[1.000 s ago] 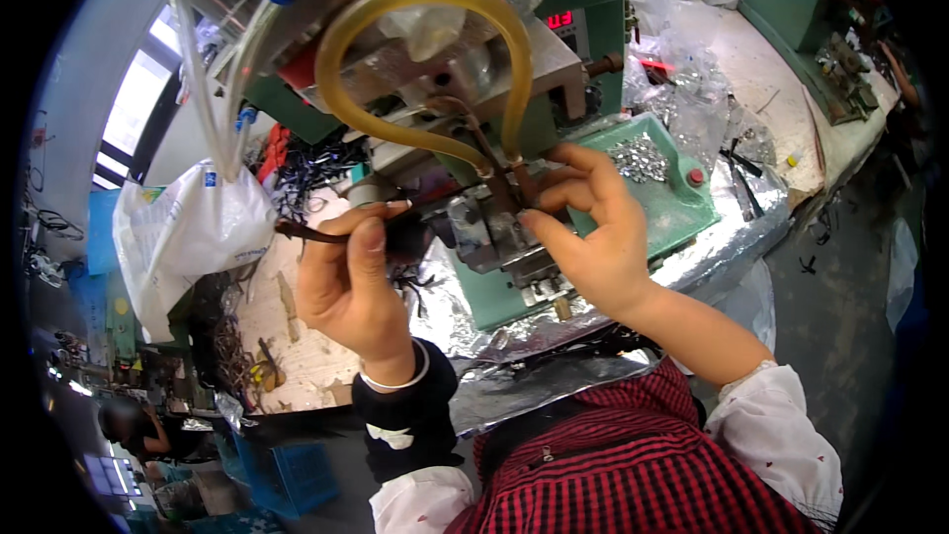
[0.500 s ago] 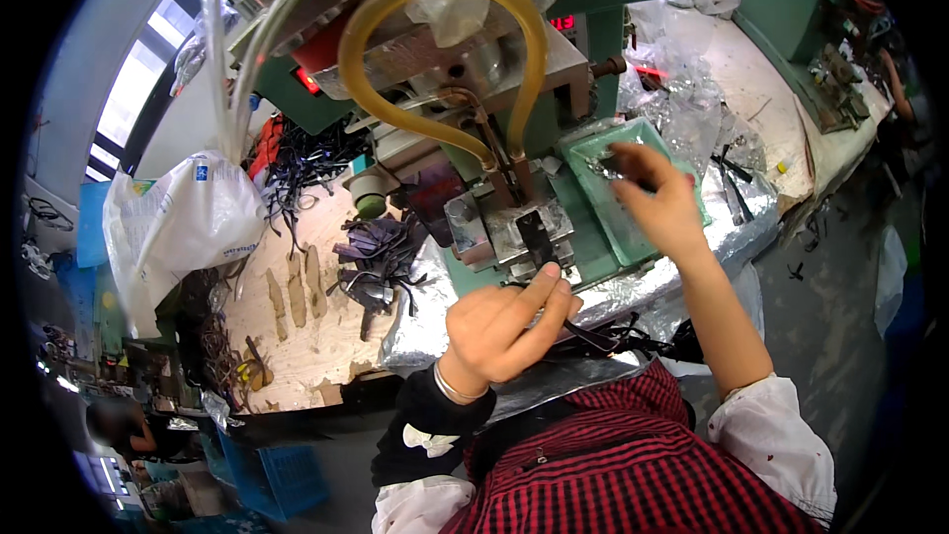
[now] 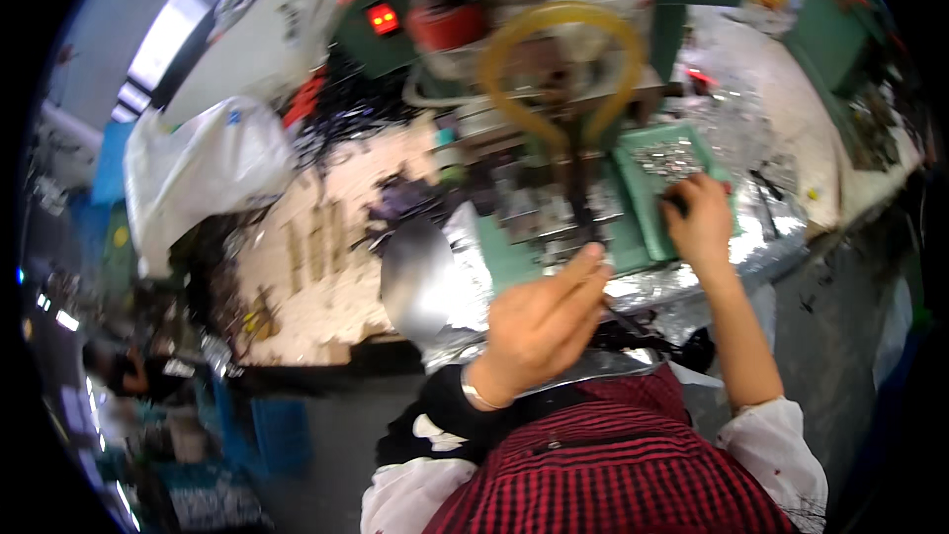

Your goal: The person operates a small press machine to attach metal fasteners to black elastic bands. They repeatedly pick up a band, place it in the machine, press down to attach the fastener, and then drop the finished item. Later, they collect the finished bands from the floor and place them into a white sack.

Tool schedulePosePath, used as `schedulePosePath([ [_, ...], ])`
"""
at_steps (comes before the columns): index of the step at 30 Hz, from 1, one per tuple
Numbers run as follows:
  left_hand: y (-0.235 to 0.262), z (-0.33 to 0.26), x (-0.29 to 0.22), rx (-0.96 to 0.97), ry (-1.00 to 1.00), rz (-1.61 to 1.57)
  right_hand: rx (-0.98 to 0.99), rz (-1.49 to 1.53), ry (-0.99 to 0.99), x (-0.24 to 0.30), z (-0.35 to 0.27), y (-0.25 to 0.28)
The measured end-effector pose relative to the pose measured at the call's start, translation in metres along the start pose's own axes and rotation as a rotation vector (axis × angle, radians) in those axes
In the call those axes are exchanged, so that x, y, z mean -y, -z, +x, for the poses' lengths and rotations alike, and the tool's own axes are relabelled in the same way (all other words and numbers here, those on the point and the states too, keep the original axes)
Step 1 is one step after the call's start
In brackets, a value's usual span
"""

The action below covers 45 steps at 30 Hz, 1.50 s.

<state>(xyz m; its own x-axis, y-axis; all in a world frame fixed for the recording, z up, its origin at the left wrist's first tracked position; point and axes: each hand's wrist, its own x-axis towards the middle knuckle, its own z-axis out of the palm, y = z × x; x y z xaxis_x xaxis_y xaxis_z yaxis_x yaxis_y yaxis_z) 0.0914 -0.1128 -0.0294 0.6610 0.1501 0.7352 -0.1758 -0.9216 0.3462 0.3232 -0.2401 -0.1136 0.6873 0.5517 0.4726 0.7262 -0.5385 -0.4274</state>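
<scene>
Still reaching into one green tray [image 3: 660,200], right hand [image 3: 700,222], fingers curled; left hand [image 3: 542,321] lower, fingers closed, grip unclear.

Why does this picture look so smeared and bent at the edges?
Head view: motion blur smears the whole scene, including the left hand and right hand; the fisheye lens bends the bench edges toward a black rim; the foil glares, and the window is overexposed.

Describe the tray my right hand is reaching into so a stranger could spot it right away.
Start at the green machine with the yellowish tube loop at the bench's far side. Just right of that loop, on crinkled silver foil, lies a shallow green tray under the right hand. It alone holds a heap of small shiny metal parts.
</scene>
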Motion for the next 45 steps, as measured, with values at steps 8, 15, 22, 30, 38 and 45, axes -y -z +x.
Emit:
schedulePosePath([
  [8,0.107,-0.047,0.009,-0.451,0.312,0.453,-0.107,0.334,-0.169,-0.007,-0.012,0.008],
  [15,0.091,-0.061,0.115,0.192,0.340,0.688,-0.182,0.479,-0.080,0.020,0.004,-0.003],
  [22,0.067,-0.100,0.175,0.196,0.290,0.564,-0.261,0.192,-0.081,-0.015,-0.047,0.033],
  [30,0.069,-0.085,0.159,0.309,0.236,0.659,-0.126,0.531,-0.063,0.029,-0.026,0.050],
  [38,0.069,-0.095,0.183,-0.181,0.928,-0.285,-0.069,0.986,-0.056,0.115,0.021,0.016],
  [45,0.137,-0.029,0.227,-0.388,1.031,-0.345,0.030,1.206,-0.102,0.130,0.022,0.025],
])
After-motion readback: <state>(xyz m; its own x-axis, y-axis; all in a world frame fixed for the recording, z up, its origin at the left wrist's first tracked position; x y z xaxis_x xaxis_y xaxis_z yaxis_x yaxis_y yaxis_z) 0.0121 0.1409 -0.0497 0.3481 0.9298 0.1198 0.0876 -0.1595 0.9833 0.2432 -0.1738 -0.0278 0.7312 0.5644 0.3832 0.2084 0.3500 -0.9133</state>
